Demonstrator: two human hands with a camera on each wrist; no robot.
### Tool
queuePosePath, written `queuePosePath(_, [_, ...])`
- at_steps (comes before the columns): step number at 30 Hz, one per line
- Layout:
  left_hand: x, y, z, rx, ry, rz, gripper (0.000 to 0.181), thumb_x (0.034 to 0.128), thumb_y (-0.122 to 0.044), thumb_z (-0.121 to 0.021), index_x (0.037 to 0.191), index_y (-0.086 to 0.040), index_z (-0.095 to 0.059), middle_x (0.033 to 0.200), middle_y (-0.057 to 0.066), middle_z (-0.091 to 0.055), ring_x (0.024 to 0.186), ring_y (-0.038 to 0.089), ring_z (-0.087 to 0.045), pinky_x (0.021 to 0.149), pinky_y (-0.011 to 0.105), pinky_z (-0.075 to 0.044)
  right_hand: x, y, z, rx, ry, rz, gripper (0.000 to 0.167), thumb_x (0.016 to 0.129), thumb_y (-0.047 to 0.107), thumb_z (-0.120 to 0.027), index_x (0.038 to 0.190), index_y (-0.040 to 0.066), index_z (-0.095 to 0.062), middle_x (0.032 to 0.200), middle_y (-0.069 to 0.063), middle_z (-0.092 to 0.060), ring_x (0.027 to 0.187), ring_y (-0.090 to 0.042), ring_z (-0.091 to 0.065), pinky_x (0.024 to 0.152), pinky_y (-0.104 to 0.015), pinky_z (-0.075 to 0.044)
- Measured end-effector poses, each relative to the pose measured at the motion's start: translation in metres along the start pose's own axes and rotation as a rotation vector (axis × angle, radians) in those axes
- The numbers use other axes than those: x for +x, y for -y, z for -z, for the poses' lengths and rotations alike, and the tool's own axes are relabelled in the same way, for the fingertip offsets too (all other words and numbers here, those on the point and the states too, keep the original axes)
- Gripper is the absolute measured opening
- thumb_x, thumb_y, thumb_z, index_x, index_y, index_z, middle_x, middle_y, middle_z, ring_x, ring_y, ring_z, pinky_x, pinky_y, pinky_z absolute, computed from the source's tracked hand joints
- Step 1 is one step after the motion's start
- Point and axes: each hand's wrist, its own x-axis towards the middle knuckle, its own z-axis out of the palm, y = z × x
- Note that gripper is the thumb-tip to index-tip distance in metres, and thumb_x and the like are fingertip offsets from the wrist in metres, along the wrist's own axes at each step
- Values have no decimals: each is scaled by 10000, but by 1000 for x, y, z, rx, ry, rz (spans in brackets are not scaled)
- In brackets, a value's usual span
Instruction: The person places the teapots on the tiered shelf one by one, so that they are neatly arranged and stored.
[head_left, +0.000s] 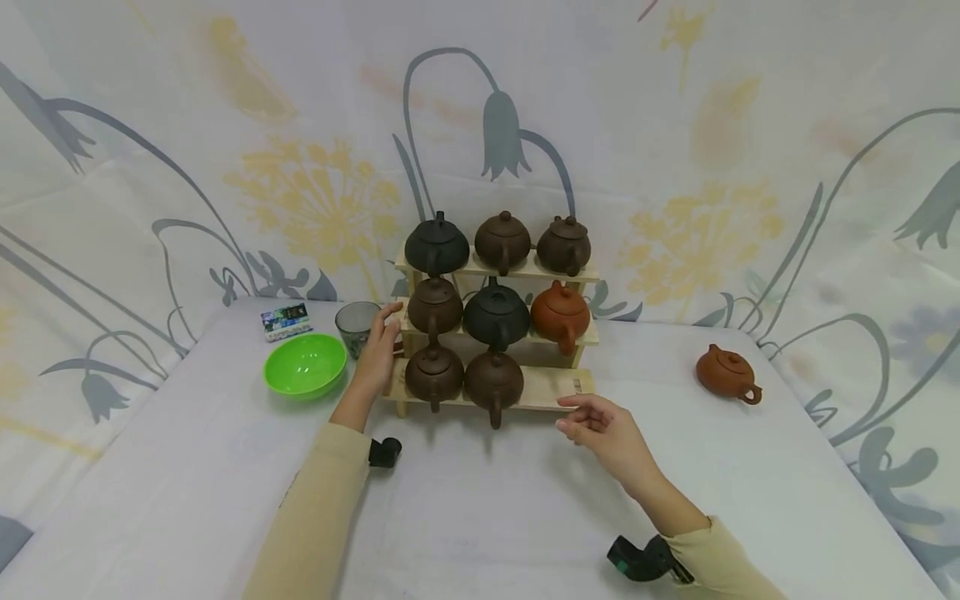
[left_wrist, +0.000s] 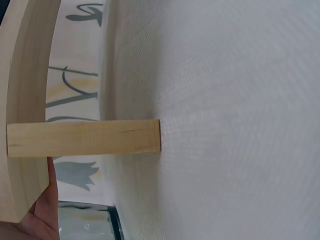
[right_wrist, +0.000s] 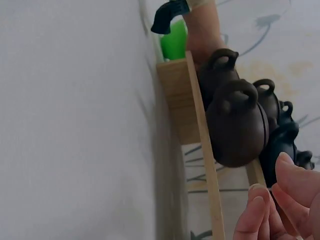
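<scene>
A three-tier wooden rack (head_left: 547,385) holds teapots. My left hand (head_left: 377,354) rests against its left side, fingers reaching along the wood; in the left wrist view the palm (left_wrist: 42,212) is partly hidden behind a shelf end. My right hand (head_left: 611,437) hovers by the right front of the lowest shelf, fingers loosely bent, holding nothing. Two brown teapots, one at the left (head_left: 434,372) and one in the middle (head_left: 493,382), occupy that lowest shelf. On the middle shelf are a brown teapot (head_left: 435,306), a black teapot (head_left: 496,314) and a reddish teapot (head_left: 560,313).
The top shelf bears a black teapot (head_left: 437,246) and two brown ones. An orange-brown teapot (head_left: 726,372) stands on the white cloth at the right. Left of the rack are a green bowl (head_left: 305,367), a glass cup (head_left: 356,325) and a small printed box (head_left: 286,322).
</scene>
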Motion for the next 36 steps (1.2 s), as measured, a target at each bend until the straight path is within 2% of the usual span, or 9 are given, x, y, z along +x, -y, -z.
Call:
queuePosePath(11, [-1, 2, 1, 0, 4, -12, 450, 1026, -396, -242, 1445, -231, -247, 1445, 153, -302, 1231, 382, -411, 1021, 498, -304, -12, -9, 46, -92, -145, -111, 408, 875, 189, -670, 1201, -28, -558, 861, -80, -594, 761, -224, -584, 685, -248, -509])
queuePosePath(16, [-1, 2, 0, -9, 9, -15, 438, 1029, -386, -239, 1440, -235, -251, 1436, 150, -310, 1227, 382, -414, 1018, 498, -308, -19, -15, 67, -115, -209, -84, 417, 883, 227, -660, 1196, -26, -549, 864, -82, -613, 750, -189, -583, 675, -246, -508])
queuePosePath(19, [-1, 1, 1, -19, 15, -12, 441, 1030, -379, -238, 1444, -229, -247, 1445, 154, -296, 1236, 388, -402, 1027, 503, -291, -23, -18, 78, -123, -240, -65, 408, 889, 225, -654, 1187, -31, -548, 847, -30, -622, 740, -155, -582, 668, -232, -502])
queuePosePath(22, [-8, -13, 1, -26, 25, 7, 435, 1039, -323, -237, 1453, -187, -235, 1451, 179, -281, 1245, 408, -384, 1034, 516, -274, -25, -19, 88, -139, -265, -66, 400, 895, 232, -644, 1187, -25, -549, 823, 46, -617, 734, -118, -579, 665, -211, -495])
queuePosePath(24, [-8, -14, 2, -22, 23, 8, 436, 1038, -327, -241, 1454, -193, -235, 1453, 175, -284, 1248, 405, -383, 1036, 518, -269, -26, -22, 95, -134, -278, -66, 356, 897, 219, -642, 1179, 15, -568, 824, 54, -619, 732, -103, -579, 662, -192, -489])
queuePosePath(27, [-6, -10, 1, -12, 21, -4, 446, 1036, -346, -234, 1458, -200, -225, 1451, 174, -287, 1244, 404, -388, 1034, 517, -273, -24, -40, 109, -153, -305, -75, 433, 887, 309, -645, 1207, 28, -561, 859, -16, -642, 747, -107, -590, 666, -171, -487])
queuePosePath(29, [-1, 0, 1, -12, 15, -15, 452, 1029, -388, -235, 1453, -230, -232, 1446, 158, -298, 1238, 391, -400, 1031, 509, -284, -22, -62, 120, -154, -327, -75, 519, 862, 400, -651, 1227, 42, -559, 897, -66, -651, 760, -118, -598, 665, -165, -489])
queuePosePath(32, [-1, 0, 1, -6, 9, -20, 452, 1026, -401, -235, 1447, -234, -241, 1438, 155, -307, 1229, 387, -410, 1023, 507, -296, -17, -93, 139, -184, -357, -101, 654, 822, 504, -649, 1263, 35, -532, 923, -70, -656, 773, -117, -603, 662, -159, -492])
queuePosePath(36, [-1, 1, 1, 4, 5, -26, 456, 1022, -420, -239, 1440, -238, -251, 1438, 150, -304, 1224, 385, -414, 1016, 516, -299, -16, -99, 154, -225, -349, -179, 621, 845, 454, -648, 1281, 34, -509, 911, -29, -661, 776, -92, -598, 654, -179, -489])
